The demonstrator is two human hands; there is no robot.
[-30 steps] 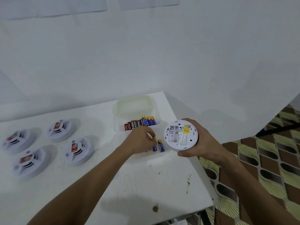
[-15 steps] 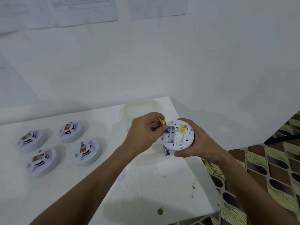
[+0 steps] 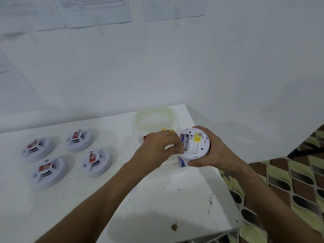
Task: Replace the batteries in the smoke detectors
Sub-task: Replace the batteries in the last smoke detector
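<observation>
1. Four smoke detectors sit on the left part of the counter point(image 3: 157, 199), two by two: back left point(image 3: 37, 149), back right point(image 3: 80, 140), front left point(image 3: 49, 172), front right point(image 3: 96, 162).
2. A plastic tub point(image 3: 154, 118) stands at the counter's back right, against the wall point(image 3: 175, 67).
3. Before the tub, the right hand point(image 3: 213, 151) holds an upturned smoke detector point(image 3: 195, 145); the left hand point(image 3: 157, 148) is just left of it.
4. A loose battery point(image 3: 181, 161) lies under that detector's front edge.

Both bare forearms reach forward, hands meeting: the left hand point(image 3: 156, 146) with fingers curled, pinching; the right hand point(image 3: 210, 151) cupped, thumb nearest the body.
</observation>
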